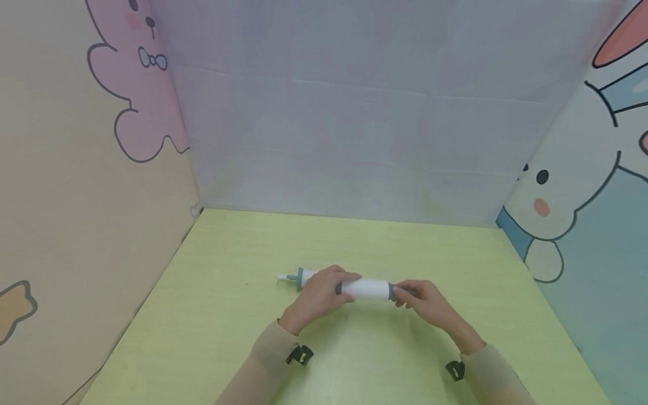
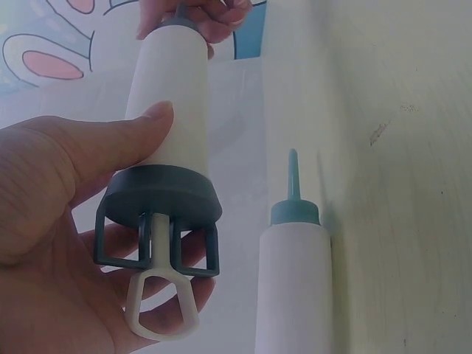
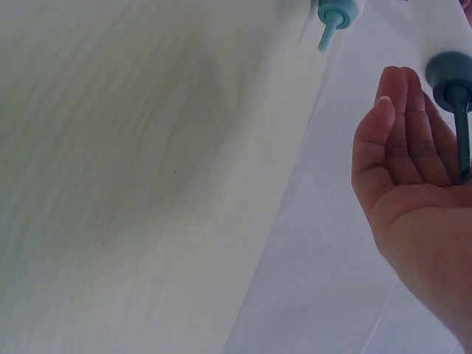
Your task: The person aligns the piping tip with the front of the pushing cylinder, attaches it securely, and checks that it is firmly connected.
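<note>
My left hand (image 1: 321, 292) holds a white icing syringe (image 2: 173, 88) with a dark teal collar, side handles and a white plunger ring. Its thumb lies along the barrel, the fingers behind. In the head view my right hand (image 1: 425, 301) is at the dark nozzle end, thumb and fingers about the cap. The right wrist view shows the dark nozzle (image 3: 462, 133) in front of the curved fingers, its thumb not clearly seen. A second syringe (image 2: 295, 280) with a lighter teal cap lies on the table, partly hidden in the head view by the left hand and held syringe.
The pale yellow-green table (image 1: 228, 349) lies beneath both hands. A whitish panel (image 1: 354, 112) stands at the back. Cartoon-printed walls (image 1: 76, 225) rise on the left and right sides.
</note>
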Tool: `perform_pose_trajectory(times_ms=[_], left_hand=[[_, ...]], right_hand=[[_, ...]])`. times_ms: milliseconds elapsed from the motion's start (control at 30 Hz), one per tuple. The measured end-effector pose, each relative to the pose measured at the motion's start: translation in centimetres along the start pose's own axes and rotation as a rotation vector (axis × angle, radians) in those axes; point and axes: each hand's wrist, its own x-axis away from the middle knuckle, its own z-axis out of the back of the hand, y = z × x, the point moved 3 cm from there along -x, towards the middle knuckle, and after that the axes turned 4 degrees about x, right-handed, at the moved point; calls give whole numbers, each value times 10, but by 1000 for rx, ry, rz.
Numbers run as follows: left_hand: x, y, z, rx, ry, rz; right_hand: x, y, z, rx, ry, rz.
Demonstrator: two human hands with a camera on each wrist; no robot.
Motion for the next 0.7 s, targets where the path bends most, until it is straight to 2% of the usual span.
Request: perform_pose_trajectory(times_ms=[167,433,700], left_hand=[[-1,-1,0,-8,13,-13],[-1,-1,2,-20,22,-27],[-1,3,3,-18,9,-29]], right_hand=[[0,1,0,-20,48,7],[-1,3,-1,-109,45,97],[-1,5,-1,-81,49,96]])
